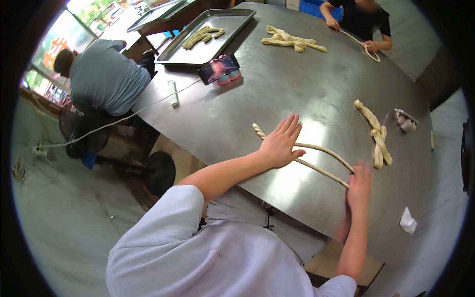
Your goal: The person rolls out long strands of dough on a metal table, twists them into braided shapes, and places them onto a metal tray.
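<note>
A long dough rope lies doubled on the steel table, its upper strand (323,149) bowed and its lower strand (322,171) nearly straight. My left hand (281,144) rests palm down over the strands, fingers extended and thumb spread. Beyond it pokes a twisted dough end (258,130). At the strands' other end, my right hand (359,185) is flat on the dough with fingers stretched out, blurred by motion; the dough beneath it is hidden. To the right of that hand lie several thick dough strips (375,135), partly crossed over one another.
On the steel table (207,122) are a baking tray (163,55) with twisted dough, a propped smartphone (219,69) with a cable, a dough pile (287,39), another phone stand (406,121) and a crumpled tissue (408,221). Across, a co-worker (362,22) handles dough; another person (107,76) sits left.
</note>
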Demonstrator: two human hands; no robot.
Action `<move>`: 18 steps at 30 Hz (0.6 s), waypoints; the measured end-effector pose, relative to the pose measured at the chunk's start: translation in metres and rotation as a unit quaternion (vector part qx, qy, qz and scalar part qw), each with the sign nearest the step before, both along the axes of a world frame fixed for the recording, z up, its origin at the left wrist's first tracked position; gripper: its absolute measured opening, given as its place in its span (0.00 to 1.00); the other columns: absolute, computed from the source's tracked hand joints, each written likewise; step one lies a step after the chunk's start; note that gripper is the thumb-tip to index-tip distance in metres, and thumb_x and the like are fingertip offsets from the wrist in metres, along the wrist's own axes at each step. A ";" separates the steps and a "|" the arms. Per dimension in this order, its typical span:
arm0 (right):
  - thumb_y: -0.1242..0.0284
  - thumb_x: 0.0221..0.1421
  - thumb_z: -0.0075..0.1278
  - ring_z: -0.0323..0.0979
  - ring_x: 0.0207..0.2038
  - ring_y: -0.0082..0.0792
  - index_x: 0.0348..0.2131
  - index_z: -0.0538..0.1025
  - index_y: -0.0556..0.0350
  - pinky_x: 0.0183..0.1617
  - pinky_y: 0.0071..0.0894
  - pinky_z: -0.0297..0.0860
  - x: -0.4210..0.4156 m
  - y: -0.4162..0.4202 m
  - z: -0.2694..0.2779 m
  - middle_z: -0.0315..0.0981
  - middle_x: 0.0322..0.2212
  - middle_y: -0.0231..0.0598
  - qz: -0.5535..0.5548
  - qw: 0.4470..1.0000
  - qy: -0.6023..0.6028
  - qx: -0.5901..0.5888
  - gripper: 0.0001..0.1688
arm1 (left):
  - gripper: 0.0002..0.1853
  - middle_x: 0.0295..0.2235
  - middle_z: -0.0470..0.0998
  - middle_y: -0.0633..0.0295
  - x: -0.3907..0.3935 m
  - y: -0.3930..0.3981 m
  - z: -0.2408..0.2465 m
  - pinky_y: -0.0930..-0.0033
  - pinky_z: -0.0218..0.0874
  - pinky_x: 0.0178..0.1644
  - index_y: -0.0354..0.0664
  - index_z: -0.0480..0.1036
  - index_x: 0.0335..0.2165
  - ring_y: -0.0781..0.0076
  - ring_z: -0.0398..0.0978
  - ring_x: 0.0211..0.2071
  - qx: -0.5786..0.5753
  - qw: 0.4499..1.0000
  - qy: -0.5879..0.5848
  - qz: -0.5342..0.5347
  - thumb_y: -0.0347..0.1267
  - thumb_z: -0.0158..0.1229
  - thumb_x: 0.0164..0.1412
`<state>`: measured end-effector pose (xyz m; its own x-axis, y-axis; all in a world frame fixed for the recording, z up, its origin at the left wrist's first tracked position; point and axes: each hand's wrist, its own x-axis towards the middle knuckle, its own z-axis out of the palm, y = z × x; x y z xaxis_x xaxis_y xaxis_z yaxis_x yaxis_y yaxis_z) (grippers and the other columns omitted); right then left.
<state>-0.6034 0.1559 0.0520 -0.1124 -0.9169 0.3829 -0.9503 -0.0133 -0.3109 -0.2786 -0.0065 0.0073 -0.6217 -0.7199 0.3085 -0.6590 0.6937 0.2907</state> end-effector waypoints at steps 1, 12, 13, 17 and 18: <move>0.74 0.68 0.54 0.77 0.44 0.51 0.39 0.73 0.59 0.52 0.44 0.73 0.004 0.006 -0.011 0.82 0.48 0.44 0.073 0.988 0.103 -0.094 0.06 | 0.49 0.75 0.50 0.31 0.012 0.012 0.005 0.40 0.38 0.80 0.40 0.57 0.74 0.37 0.43 0.79 0.028 0.998 -0.045 -0.043 0.62 0.52 0.72; 0.72 0.68 0.56 0.68 0.67 0.55 0.50 0.77 0.56 0.75 0.52 0.59 -0.001 0.021 -0.017 0.76 0.59 0.52 0.048 0.996 -0.064 0.039 0.13 | 0.46 0.75 0.53 0.31 0.011 0.014 0.007 0.39 0.41 0.80 0.39 0.59 0.73 0.36 0.49 0.77 0.065 0.993 -0.026 -0.095 0.57 0.56 0.71; 0.72 0.67 0.56 0.69 0.67 0.55 0.49 0.77 0.56 0.76 0.52 0.58 -0.011 0.053 -0.016 0.77 0.59 0.51 0.067 0.994 -0.054 0.071 0.13 | 0.45 0.75 0.53 0.32 0.027 0.036 0.022 0.37 0.40 0.79 0.40 0.60 0.73 0.35 0.50 0.77 0.058 0.985 -0.085 -0.140 0.58 0.55 0.71; 0.73 0.67 0.55 0.70 0.65 0.56 0.44 0.76 0.56 0.74 0.54 0.59 -0.035 0.084 -0.001 0.78 0.59 0.44 0.002 0.956 -0.229 0.184 0.08 | 0.48 0.76 0.49 0.33 0.043 0.085 0.036 0.33 0.33 0.80 0.37 0.57 0.74 0.35 0.42 0.79 0.043 0.988 -0.138 -0.052 0.60 0.52 0.73; 0.73 0.68 0.55 0.70 0.65 0.56 0.44 0.76 0.56 0.74 0.55 0.60 -0.036 0.060 0.010 0.78 0.59 0.43 -0.074 0.927 -0.317 0.188 0.08 | 0.47 0.76 0.49 0.33 0.019 0.066 0.037 0.35 0.33 0.80 0.36 0.56 0.74 0.36 0.41 0.79 0.050 0.990 -0.129 -0.015 0.60 0.52 0.74</move>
<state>-0.6393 0.2157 0.0622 -0.3403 -0.9289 -0.1461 -0.5585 0.3247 -0.7633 -0.2597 0.0596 0.0447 -0.6921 -0.7189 0.0649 -0.6997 0.6903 0.1842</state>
